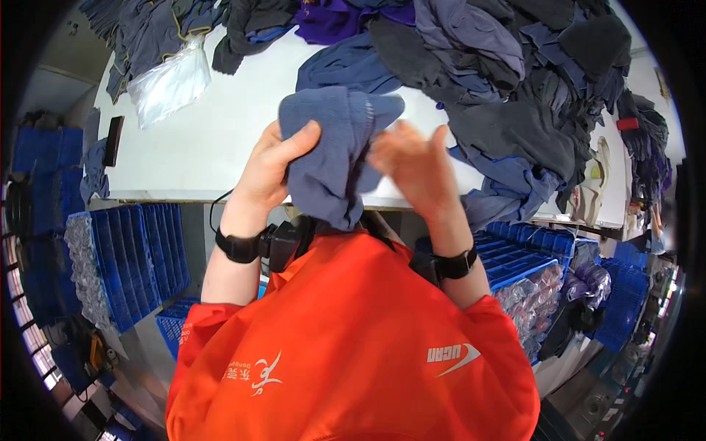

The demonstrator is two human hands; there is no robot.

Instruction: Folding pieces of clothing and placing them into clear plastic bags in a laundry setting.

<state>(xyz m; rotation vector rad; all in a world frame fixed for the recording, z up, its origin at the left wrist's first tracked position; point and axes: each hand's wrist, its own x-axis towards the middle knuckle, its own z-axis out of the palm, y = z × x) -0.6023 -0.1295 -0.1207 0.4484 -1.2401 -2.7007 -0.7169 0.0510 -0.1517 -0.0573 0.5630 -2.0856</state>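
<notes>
A blue-grey knitted fabric piece is in my left hand, above the front edge of the white table. My left thumb lies on the face of the cloth, while the other fingers are hidden behind it. The piece has a ribbed band with a pale stitched line, and its lower end hangs in folds. My right hand is blurred beside the cloth's right side, fingers spread and thumb raised. Whether its fingertips touch the fabric cannot be made out.
Dark grey and blue knitted pieces are heaped at the right and back. A purple cloth lies at the back, and a clear plastic bag at the back left. Blue plastic crates stand below the table's left side, others at right.
</notes>
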